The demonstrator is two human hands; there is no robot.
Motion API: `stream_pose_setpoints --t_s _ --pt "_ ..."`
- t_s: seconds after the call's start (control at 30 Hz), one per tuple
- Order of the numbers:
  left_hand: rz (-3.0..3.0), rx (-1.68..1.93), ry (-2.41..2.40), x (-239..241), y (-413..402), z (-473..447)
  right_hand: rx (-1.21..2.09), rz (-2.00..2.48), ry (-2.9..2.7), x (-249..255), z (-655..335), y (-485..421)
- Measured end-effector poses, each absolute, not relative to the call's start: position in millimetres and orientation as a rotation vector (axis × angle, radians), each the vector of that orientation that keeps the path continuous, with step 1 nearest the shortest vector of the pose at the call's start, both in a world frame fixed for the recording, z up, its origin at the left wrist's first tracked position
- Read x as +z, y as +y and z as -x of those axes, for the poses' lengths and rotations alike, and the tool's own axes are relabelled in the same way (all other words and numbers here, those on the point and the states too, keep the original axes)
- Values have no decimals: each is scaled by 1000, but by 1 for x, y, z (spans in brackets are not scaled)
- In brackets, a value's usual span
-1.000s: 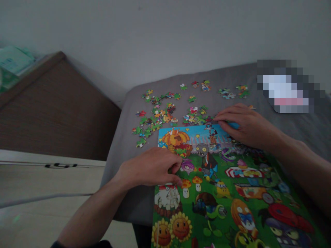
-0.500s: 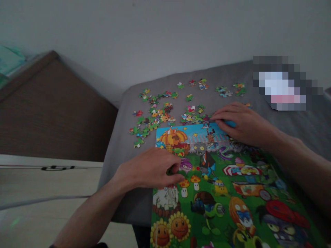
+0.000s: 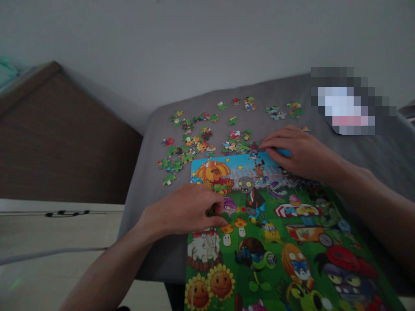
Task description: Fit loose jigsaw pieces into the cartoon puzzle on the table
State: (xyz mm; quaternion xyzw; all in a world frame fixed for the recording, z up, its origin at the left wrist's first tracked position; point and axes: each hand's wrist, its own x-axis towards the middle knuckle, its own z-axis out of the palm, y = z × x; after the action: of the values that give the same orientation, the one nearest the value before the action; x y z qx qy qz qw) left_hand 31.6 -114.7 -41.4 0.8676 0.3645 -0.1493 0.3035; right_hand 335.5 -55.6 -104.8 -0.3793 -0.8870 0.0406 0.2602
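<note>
A colourful cartoon picture sheet [image 3: 259, 268] with zombies, sunflowers and mushrooms lies on a grey cloth-covered surface. My left hand [image 3: 191, 207] rests over its left edge, fingers curled, with a small gap between thumb and forefinger and nothing evident in it. Just past the sheet's top edge, my right hand [image 3: 292, 149] brings fingertips and thumb together on a small purplish puzzle piece [image 3: 254, 146], partly hidden by the fingers. Loose puzzle pieces [image 3: 229, 147] lie beside those fingertips, and a larger heap of pieces [image 3: 191, 144] spreads to the left.
More pieces [image 3: 275, 112] lie farther back on the grey cloth [image 3: 136, 216], near the wall. A pixelated object [image 3: 346, 103] stands at the back right. Left of the surface is a brown wooden cabinet [image 3: 65, 142], with a pale cable [image 3: 55, 255] below it.
The view has shifted slightly, so everything sits a little farther left. Both hands keep nearly the same places on and beside the picture sheet.
</note>
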Motion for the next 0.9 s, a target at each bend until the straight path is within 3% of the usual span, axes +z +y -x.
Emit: stream_pose_setpoints --t_s 0.9 --pt "-2240 -476 1084 -54 -117 -29 154 1067 -2423 -98 -335 -56"
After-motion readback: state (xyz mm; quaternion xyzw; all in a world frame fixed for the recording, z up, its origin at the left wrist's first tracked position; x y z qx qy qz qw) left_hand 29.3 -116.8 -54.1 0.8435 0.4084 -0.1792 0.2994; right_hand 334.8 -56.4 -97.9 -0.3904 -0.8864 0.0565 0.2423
